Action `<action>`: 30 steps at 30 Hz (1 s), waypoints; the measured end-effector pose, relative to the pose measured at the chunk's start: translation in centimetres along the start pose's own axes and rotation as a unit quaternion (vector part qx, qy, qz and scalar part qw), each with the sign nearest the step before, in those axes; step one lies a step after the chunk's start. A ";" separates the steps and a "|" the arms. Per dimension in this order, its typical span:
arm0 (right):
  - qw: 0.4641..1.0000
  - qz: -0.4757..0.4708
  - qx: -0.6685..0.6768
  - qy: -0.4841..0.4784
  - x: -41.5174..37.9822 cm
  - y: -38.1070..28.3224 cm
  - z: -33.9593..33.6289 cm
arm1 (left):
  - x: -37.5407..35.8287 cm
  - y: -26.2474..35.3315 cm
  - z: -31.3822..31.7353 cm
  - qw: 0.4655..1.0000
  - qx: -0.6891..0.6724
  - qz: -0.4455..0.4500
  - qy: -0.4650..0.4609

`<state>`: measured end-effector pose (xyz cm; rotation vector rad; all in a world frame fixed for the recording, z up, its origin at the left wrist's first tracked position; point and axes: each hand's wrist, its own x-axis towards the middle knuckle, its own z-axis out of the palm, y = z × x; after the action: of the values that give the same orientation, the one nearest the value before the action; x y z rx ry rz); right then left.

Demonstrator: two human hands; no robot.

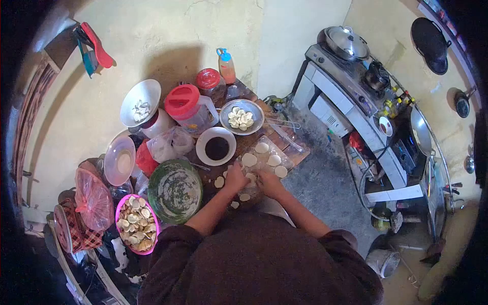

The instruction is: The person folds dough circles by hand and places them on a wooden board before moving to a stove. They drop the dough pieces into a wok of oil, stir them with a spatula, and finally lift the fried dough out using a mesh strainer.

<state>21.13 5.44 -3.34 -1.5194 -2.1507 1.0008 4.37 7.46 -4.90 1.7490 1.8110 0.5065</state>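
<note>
Couldn't tell tbh if left hand (235,179) or right hand (270,183) gripped anything, but four pale discs (249,160) lay toward the tabletop's (268,111) right corner.

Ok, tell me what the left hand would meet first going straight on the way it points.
Probably the pale dough round just ahead of the left hand, though depth is unclear and it might pass above.

A kitchen, as the stove (339,76), lidded pot (348,44) and wall-hung black pan (428,41) show.
</note>
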 end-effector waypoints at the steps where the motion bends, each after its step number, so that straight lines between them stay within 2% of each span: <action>1: 0.999 -0.019 -0.037 0.018 0.6 -0.1 0.3 | 0.0 0.3 0.1 1.000 -0.001 -0.002 0.003; 4: 0.993 -0.065 -0.078 0.053 1.7 -0.8 0.1 | -0.1 1.2 -0.4 0.998 0.014 -0.047 -0.043; 6: 0.990 -0.089 -0.081 0.069 2.1 -0.6 0.1 | -0.5 1.4 -1.3 0.997 -0.049 0.057 -0.031; 7: 0.991 -0.101 -0.063 0.059 2.3 -0.1 0.2 | -0.5 1.5 -2.0 0.997 -0.049 0.055 -0.031; 9: 0.991 -0.112 -0.045 0.049 2.4 0.1 -0.4 | 0.0 1.7 -3.2 0.982 -0.163 0.011 -0.096; 11: 0.990 -0.039 0.127 -0.047 2.3 -0.6 -1.7 | 0.2 0.9 -3.6 0.976 -0.186 0.016 -0.115; 12: 0.990 -0.040 0.126 -0.048 2.3 -0.6 -1.8 | 0.2 0.8 -3.9 0.969 -0.209 0.021 -0.134; 14: 0.991 0.052 0.095 -0.080 2.3 -0.5 -2.1 | 0.0 0.6 -4.5 0.964 -0.228 0.038 -0.131; 15: 0.991 0.052 0.094 -0.081 2.3 -0.6 -1.9 | -0.1 0.7 -4.8 0.959 -0.247 0.056 -0.129; 16: 0.997 0.019 0.073 -0.021 2.2 -0.8 -1.5 | -0.3 1.0 -5.1 0.959 -0.248 0.055 -0.127; 17: 0.998 -0.014 0.053 0.038 2.0 -1.1 -1.1 | -0.7 1.2 -5.3 0.963 -0.235 0.097 -0.092; 18: 0.998 -0.016 0.052 0.037 1.9 -0.9 -0.3 | -1.1 1.2 -5.4 0.964 -0.221 0.139 -0.056; 19: 0.994 -0.072 -0.019 0.085 1.7 -0.4 0.8 | -1.3 0.8 -5.3 0.964 -0.222 0.137 -0.055; 20: 0.979 -0.125 -0.089 0.132 1.2 0.1 1.8 | -1.7 0.2 -5.1 0.970 -0.128 0.208 -0.021; 21: 0.979 -0.125 -0.089 0.131 0.4 0.2 2.1 | -2.2 -0.2 -5.1 0.961 -0.032 0.275 0.013; 23: 0.940 -0.259 -0.195 0.105 -1.0 0.4 2.3 | -3.7 -0.9 -5.0 0.962 -0.006 0.273 -0.022; 24: 0.940 -0.260 -0.194 0.103 -1.4 0.6 2.6 | -4.3 -1.2 -5.1 0.961 0.020 0.270 -0.058; 26: 0.954 -0.217 -0.206 0.029 -1.9 1.1 3.0 | -4.6 -2.1 -4.8 0.963 0.027 0.266 -0.041; 28: 0.955 -0.213 -0.202 0.043 -1.7 0.8 3.0 | -4.9 -2.2 -4.9 0.964 0.033 0.263 -0.026; 30: 0.955 -0.210 -0.200 0.062 -1.3 -0.3 2.8 | -4.9 -2.0 -5.0 0.967 0.043 0.241 0.070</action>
<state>19.71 3.21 -4.94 -1.1508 -2.5360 0.3330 -0.38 3.06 -1.66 2.2768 1.5048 0.7673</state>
